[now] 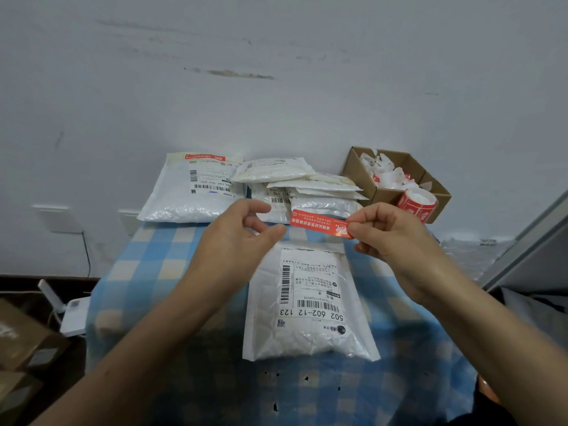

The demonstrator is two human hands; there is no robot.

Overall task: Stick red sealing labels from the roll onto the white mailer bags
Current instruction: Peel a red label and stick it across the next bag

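Note:
A white mailer bag (307,330) with a printed shipping label lies flat on the checked cloth in front of me. Above its far end my right hand (390,235) pinches the right end of a loose red sealing label (316,223), held level in the air. My left hand (242,232) hovers just left of the label's free end, fingers apart and holding nothing. The red label roll (416,206) stands at the back right, against a cardboard box. A sealed mailer bag (190,192) with a red label on its top edge lies at the back left.
A pile of several white mailer bags (304,186) sits at the back middle. The cardboard box (396,176) at the back right holds crumpled label backings. The blue checked cloth (147,272) covers the table against a white wall. A white device lies on the floor at left.

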